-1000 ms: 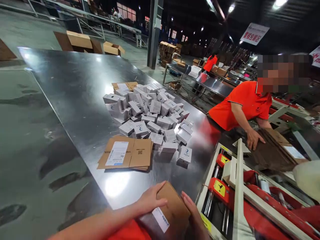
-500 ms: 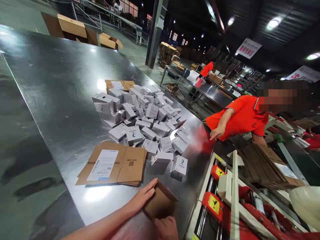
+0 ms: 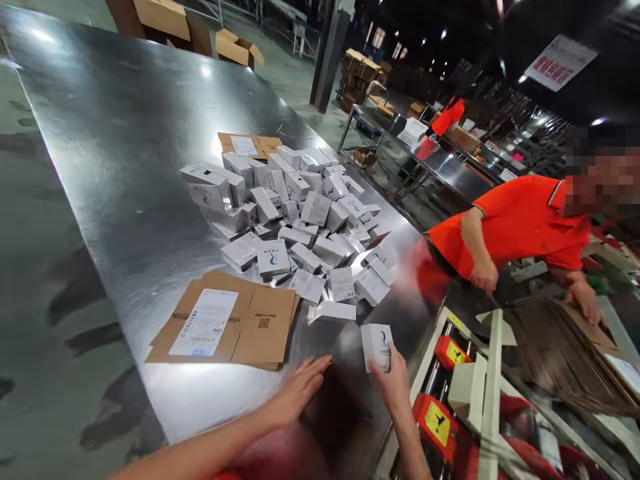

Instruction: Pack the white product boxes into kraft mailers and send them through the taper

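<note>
My right hand (image 3: 395, 378) has its fingers and thumb around a small white box (image 3: 375, 340) with a blue logo, at the near right of the pile. Below it, a brown cardboard box (image 3: 345, 407) sits in shadow at the table's near edge, its inside dark. My left hand (image 3: 303, 391) lies with fingers stretched out along that cardboard box's left side; the thumb is hard to make out. Ahead of both hands is a heap of similar small white boxes (image 3: 315, 208), some in shiny wrap. Left of them lies a stack of flat brown cartons (image 3: 265, 303) with a white label on top.
The metal table (image 3: 125, 133) stretches away to the left. Close on the right stands a machine (image 3: 435, 420) with rollers and red parts. Beyond it a co-worker in an orange shirt (image 3: 525, 213) has their hands near stacked flat cardboard (image 3: 550, 353). Another flat carton (image 3: 270, 145) lies behind the heap.
My right hand has moved from the cardboard box forward and right, and now grips a small white box. My left hand remains by the cardboard box. The view has tilted down; the co-worker's arms moved.
</note>
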A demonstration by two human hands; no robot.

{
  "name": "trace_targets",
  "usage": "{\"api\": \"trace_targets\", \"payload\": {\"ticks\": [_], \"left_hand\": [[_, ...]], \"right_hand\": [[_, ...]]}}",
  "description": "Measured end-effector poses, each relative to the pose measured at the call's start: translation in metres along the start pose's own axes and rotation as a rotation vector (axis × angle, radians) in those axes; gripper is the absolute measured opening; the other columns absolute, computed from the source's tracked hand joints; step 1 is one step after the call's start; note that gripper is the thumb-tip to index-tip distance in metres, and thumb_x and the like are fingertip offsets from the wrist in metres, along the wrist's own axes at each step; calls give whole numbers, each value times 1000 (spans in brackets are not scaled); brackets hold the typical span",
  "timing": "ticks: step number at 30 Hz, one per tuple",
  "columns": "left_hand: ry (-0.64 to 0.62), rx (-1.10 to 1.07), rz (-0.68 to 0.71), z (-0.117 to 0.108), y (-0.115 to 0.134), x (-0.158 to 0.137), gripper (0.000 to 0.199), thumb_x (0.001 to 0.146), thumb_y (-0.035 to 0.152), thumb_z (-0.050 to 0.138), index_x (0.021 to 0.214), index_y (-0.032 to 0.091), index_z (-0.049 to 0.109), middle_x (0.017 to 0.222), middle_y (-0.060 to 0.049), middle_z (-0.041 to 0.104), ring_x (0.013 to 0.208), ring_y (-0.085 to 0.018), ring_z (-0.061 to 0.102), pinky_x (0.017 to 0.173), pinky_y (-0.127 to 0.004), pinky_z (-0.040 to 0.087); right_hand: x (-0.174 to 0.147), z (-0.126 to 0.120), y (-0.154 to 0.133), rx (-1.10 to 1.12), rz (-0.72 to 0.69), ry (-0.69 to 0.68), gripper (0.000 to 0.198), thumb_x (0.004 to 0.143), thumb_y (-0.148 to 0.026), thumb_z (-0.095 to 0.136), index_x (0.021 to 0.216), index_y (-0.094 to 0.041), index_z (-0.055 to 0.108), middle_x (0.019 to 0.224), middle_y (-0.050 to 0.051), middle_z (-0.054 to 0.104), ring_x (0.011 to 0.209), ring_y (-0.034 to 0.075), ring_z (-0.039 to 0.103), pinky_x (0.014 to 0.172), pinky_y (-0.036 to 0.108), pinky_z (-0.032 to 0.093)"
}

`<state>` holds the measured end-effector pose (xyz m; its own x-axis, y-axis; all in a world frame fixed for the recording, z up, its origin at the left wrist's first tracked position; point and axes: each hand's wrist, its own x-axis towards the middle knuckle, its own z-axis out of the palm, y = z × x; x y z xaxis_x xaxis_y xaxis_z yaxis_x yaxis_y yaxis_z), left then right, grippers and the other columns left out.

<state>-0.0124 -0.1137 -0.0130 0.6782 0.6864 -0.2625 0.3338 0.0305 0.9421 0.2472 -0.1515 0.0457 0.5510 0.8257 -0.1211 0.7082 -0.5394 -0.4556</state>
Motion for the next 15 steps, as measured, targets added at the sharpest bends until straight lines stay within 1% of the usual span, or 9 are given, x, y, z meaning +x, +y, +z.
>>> {"api": "trace_targets", "payload": {"ticks": [2,3,5,7,9,11,12,13,15], "left_hand": [[-5,23,30,-1,4,1,69,102,61,21,156,23,43,161,-4,41,153,-29,28,129,-52,14],[-2,36,43,-1,4,2,67,103,59,21,154,23,45,158,-5,46,151,-28,32,129,-51,15],[3,55,67,-1,4,4,64,103,54,20,151,23,50,151,-6,54,148,-26,38,129,-50,19],[-5,57,91,-3,6,5,62,103,52,19,148,24,53,146,-6,59,145,-24,41,127,-48,25],[-4,47,133,-7,12,6,63,102,52,19,146,25,55,142,-5,62,143,-23,43,124,-44,32],[17,51,184,-10,21,7,62,101,53,21,145,25,55,138,-6,64,139,-22,47,119,-41,39],[50,66,198,-10,26,7,60,101,53,23,143,24,56,134,-7,65,135,-22,50,117,-39,42],[98,93,192,-9,30,7,58,101,52,26,140,24,58,129,-7,67,130,-22,54,113,-38,45],[198,178,143,-3,34,4,50,101,48,32,126,23,66,113,-8,71,113,-23,63,103,-37,51]], "right_hand": [[-47,-20,28,44,-250,6,71,87,-45,60,152,-19,45,151,15,48,140,34,46,113,48,43],[-70,-24,37,9,-375,21,69,88,-45,60,152,-21,45,153,13,46,140,33,46,111,47,45],[-107,-19,43,-88,-583,60,72,87,-45,63,153,-23,44,152,14,48,135,35,52,107,48,49],[-125,-3,38,-203,-698,85,76,85,-48,66,154,-26,43,149,15,51,127,38,58,100,53,53],[-127,12,33,-288,-728,94,76,86,-52,66,155,-31,42,152,15,48,130,43,55,98,64,50],[-122,16,40,-293,-672,117,72,89,-55,62,155,-34,40,160,13,36,141,47,40,102,74,42],[-119,15,48,-265,-623,121,71,92,-56,59,156,-34,38,163,12,29,146,46,33,105,74,39],[-116,14,58,-218,-573,121,71,94,-55,56,158,-33,35,166,11,23,149,44,28,108,71,39],[-112,16,79,-108,-493,106,75,97,-54,52,161,-27,25,167,14,18,151,37,27,110,60,43]]}}
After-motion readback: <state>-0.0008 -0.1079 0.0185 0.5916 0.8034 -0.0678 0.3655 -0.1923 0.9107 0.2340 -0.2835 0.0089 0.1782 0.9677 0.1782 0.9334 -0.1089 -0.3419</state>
